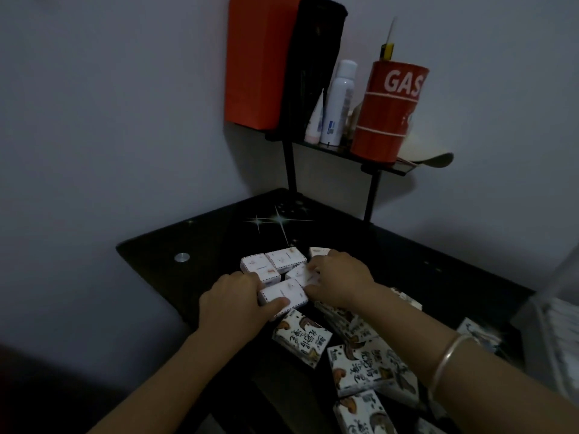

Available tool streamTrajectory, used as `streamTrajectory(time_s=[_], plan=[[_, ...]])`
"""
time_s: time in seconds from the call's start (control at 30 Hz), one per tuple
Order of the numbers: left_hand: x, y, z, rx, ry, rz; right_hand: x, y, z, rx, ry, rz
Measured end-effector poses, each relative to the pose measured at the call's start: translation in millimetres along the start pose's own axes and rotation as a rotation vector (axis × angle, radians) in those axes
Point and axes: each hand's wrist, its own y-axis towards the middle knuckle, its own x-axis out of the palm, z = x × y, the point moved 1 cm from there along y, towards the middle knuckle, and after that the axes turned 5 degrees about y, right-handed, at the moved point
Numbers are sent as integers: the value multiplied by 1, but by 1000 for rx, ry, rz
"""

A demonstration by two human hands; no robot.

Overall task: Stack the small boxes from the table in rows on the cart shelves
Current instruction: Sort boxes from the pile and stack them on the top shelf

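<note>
Dark glass surface [200, 236] held the small boxes [275, 261] clustered, seemingly light stiff card best pinched across opposite sides; left hand [232, 303] gripped the front box [283, 295], right hand [340, 277] clasped the next box [300, 273], printed cartons [300, 338] lying nearer.

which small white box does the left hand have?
The small white box closest to the camera in the cluster: the left hand pinches it, thumb along its near edge. The right hand touches the box behind it; the rest lie farther back.
</note>
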Motion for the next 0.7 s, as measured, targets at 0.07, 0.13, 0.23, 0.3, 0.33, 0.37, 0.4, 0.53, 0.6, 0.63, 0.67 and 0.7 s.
streamTrajectory(time_s=[0.07,0.13,0.23,0.3,0.33,0.37,0.4,0.53,0.6,0.63,0.67,0.7], plan=[[0,-1,3,4,-5,-14,0,1,2,90,104,-56],[-1,-1,5,-10,-58,-21,0,2,4,150,143,-81],[-3,-3,6,-34,-197,-38,2,0,3,174,141,-13],[-5,-6,8,-33,-298,-32,4,-3,2,175,198,20],[-8,-7,8,-26,-350,-21,4,-6,2,184,259,33],[-13,-7,9,-18,-404,-7,3,-9,2,189,333,59],[-19,-7,10,-11,-463,10,0,-13,3,186,403,103],[-57,-7,27,27,-771,-5,-39,-41,16,117,551,424],[-81,-10,44,73,-880,-74,-73,-66,28,69,547,613],[-94,-11,55,111,-902,-97,-92,-81,34,35,518,707],[-108,-13,68,155,-921,-109,-112,-99,41,0,488,791],[-122,-15,82,201,-944,-113,-131,-119,47,-32,464,860]])
